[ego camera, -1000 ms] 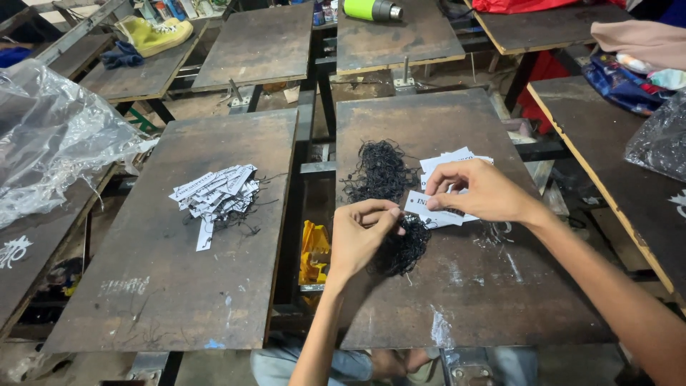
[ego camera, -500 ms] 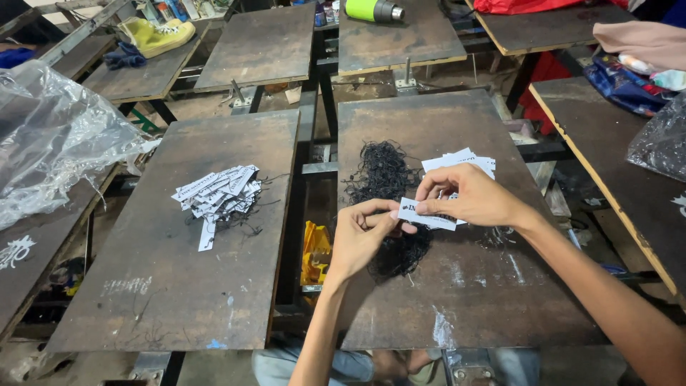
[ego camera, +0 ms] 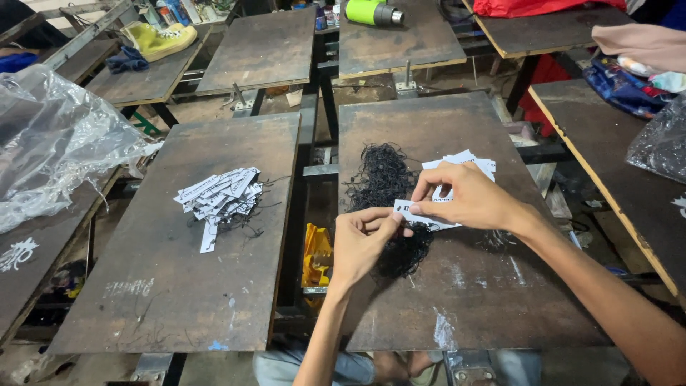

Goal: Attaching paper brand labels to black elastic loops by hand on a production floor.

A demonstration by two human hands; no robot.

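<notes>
While two dark wooden boards sit side by side, the right board (ego camera: 457,314) carries the work and the left board (ego camera: 164,286) holds a heap of finished white tags (ego camera: 218,196). On the right board lie a tangle of black strings (ego camera: 389,193) and a small stack of white tags (ego camera: 471,163). The right hand (ego camera: 464,196) pinches one white tag (ego camera: 421,216); the left hand (ego camera: 361,239) pinches its near end, apparently with a string. Doing this well likely means holding the tag flat and steady.
</notes>
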